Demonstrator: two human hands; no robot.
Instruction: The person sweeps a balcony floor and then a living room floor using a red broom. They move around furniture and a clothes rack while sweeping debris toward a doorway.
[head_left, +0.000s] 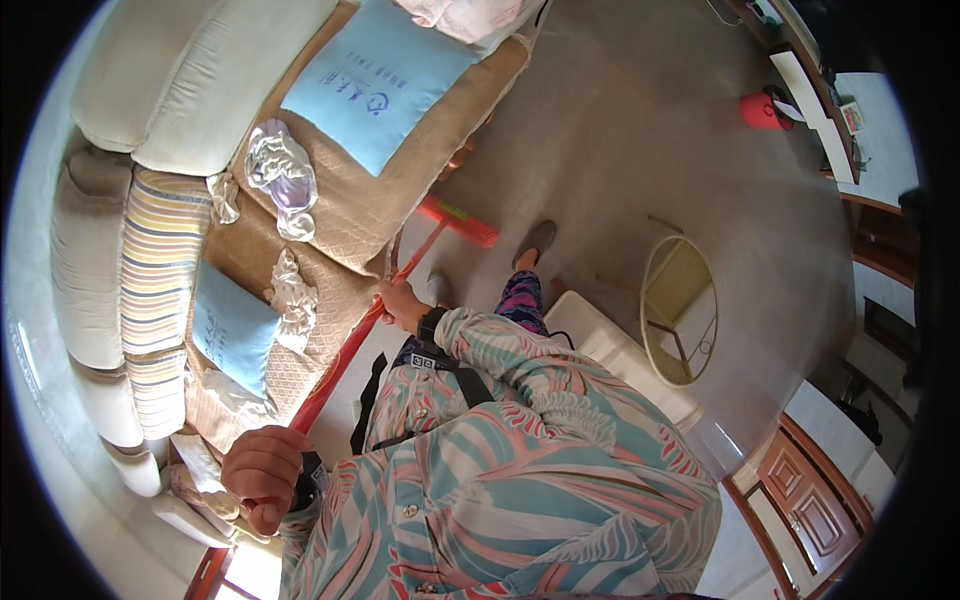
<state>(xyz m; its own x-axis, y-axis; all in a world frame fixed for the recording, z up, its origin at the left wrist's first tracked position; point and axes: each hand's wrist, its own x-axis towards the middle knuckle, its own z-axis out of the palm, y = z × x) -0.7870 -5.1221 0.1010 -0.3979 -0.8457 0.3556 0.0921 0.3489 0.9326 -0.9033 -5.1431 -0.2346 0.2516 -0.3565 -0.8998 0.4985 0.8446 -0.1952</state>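
My left hand (262, 476) is closed around the upper part of a red broom handle (330, 375), at the lower left. Farther down the same handle, my right hand (403, 304) is closed around it beside the sofa edge. The handle slants away from me to a red broom head (461, 221) with a yellow-green patch, which rests on the grey floor near the front of the sofa. My shoes (536, 244) are close to the broom head, one of them partly hidden by my arm and clothing.
The sofa (352, 202) on the left bears blue cushions (382, 82) and crumpled cloths (281, 176). At the right are a white bench-like piece (600, 337) and a round-rimmed glass-topped table or stand (716, 315). A red bin (759, 111) stands by the far furniture; a wooden door (810, 499) is lower right.
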